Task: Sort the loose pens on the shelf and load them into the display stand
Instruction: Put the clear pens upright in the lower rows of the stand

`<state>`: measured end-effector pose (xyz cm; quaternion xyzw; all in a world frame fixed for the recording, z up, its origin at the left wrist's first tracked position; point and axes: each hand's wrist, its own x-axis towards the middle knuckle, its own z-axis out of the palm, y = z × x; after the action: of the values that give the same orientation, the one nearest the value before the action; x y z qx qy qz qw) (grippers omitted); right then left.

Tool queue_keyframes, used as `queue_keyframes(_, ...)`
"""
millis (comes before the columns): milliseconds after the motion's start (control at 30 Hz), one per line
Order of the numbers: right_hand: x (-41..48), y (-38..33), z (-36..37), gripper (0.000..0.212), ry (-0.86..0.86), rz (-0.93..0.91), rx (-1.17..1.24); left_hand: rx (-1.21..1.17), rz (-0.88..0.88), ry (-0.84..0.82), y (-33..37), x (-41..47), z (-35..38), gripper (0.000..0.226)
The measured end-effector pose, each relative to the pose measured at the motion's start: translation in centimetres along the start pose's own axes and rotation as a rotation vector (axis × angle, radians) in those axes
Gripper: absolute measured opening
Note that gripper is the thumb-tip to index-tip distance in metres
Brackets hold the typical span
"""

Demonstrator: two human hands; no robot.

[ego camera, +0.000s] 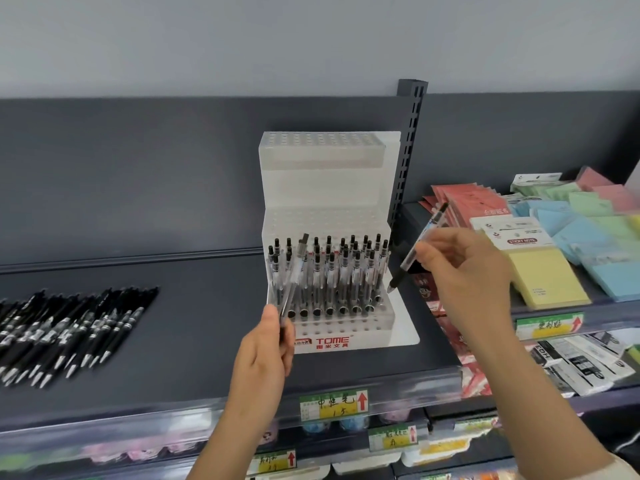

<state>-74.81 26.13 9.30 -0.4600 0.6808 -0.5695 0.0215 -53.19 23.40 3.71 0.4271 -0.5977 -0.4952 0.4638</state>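
Forearms reach up toward the display stand (346, 188); your left grip (263, 348) holds a clear pen (291, 291) near-upright, your right grip (460, 271) pinches a second pen (429, 225), tip down.

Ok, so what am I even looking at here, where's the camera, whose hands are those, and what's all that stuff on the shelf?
There is no machine here. This is one picture from a wide-angle camera worn on a person's head, looking forward and down, so the two arms rising from the bottom edge are that person's own. The left hand grips a clear pen in front of the white display stand. The stand's lower tier holds rows of standing pens, and the holes in its upper tiers are unfilled. The right hand pinches a second clear pen, tip down, just right of the stand. On the dark shelf, to the left, lie loose black pens side by side. To the right sit coloured sticky notes.
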Motion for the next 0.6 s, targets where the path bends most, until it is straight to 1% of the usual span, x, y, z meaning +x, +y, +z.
queue_keyframes(100,0.1,0.8,1.3,0.011,-0.051,-0.014,-0.088,-0.034,-0.046,-0.019,0.1,-0.1,0.2,0.057)
queue_keyframes(300,-0.7,2.0,3.0,0.015,-0.136,-0.034,-0.143,-0.047,-0.002,0.001,-0.2,-0.4,-0.4,0.046)
queue_keyframes(367,-0.7,1.9,2.9,0.014,-0.12,-0.053,-0.137,-0.064,-0.001,0.015,-0.4,-0.4,-0.5,0.046)
queue_keyframes(500,-0.1,1.1,2.3,0.01,-0.026,-0.079,-0.084,-0.05,-0.001,0.01,-0.5,-0.5,-0.6,0.046)
queue_keyframes(600,0.2,1.0,2.0,0.011,-0.016,-0.085,-0.085,-0.035,0.004,-0.004,-0.5,-0.5,-0.6,0.046)
